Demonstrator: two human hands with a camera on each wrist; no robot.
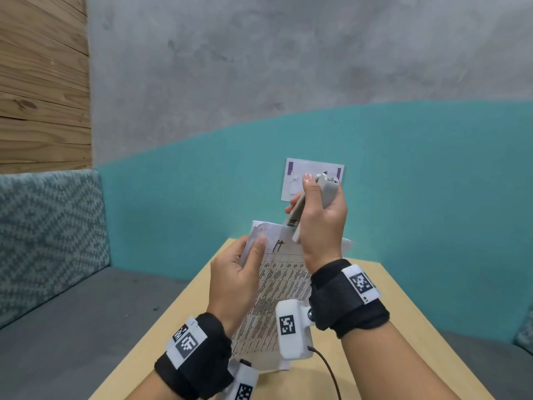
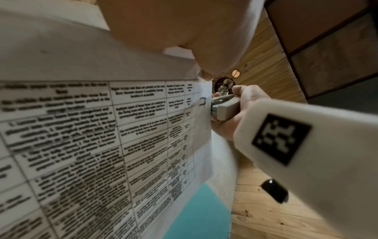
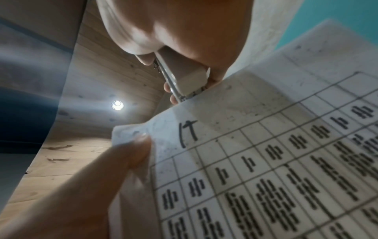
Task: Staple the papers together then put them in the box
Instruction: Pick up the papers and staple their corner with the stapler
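Grey stapler (image 1: 314, 203) sits clenched in the right hand (image 1: 321, 223), its mouth at the top edge of the papers (image 1: 282, 287), mid-frame above the worktop (image 1: 383, 327). Left hand (image 1: 235, 275) pinches their upper left corner. With so shallow a bite, the staple could miss a back sheet; loosely pinched sheets could also slide apart. No box shows.

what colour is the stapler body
Light grey stapler, gripped by the right hand; the head view shows it best.

Right hand (image 2: 243, 106) holds stapler (image 2: 226, 107) at papers' (image 2: 102, 129) edge
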